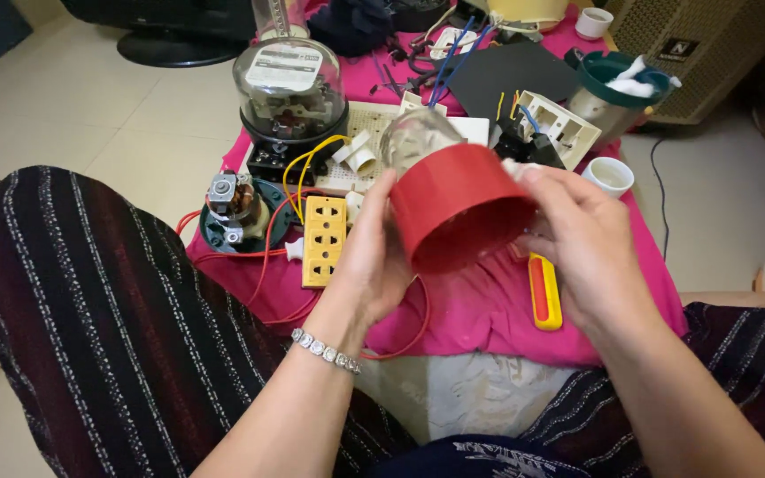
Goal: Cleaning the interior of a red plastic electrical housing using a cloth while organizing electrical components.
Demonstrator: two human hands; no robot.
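A person seated on the floor holds a red-based lamp fitting [458, 208] between both hands at the centre of the frame, above a pink cloth [489, 310] strewn with electrical parts. The left hand [369, 257] cups the fitting from the left, thumb and fingers curled against the red rim. The right hand [577, 235] closes on it from the right, fingers pressed to the far side of the red wall. Both hands touch the fitting, neither clearly nearer than the other.

The fitting's long axis runs diagonally, from the open red mouth at lower right up to the clear glass dome [418, 137] at upper left. The dome points away from the person, toward the upper left of the frame; the mouth faces back toward the right wrist.

Just left of the left hand lies a yellow socket strip [324, 239], with red wire [263, 265] trailing from it. Below the right hand rests a yellow-and-red screwdriver [544, 292]. A glass-domed electricity meter [289, 88] stands at upper left of the cloth, a small white cup [608, 175] at the right edge, and a white switch plate [560, 124] above the hands.
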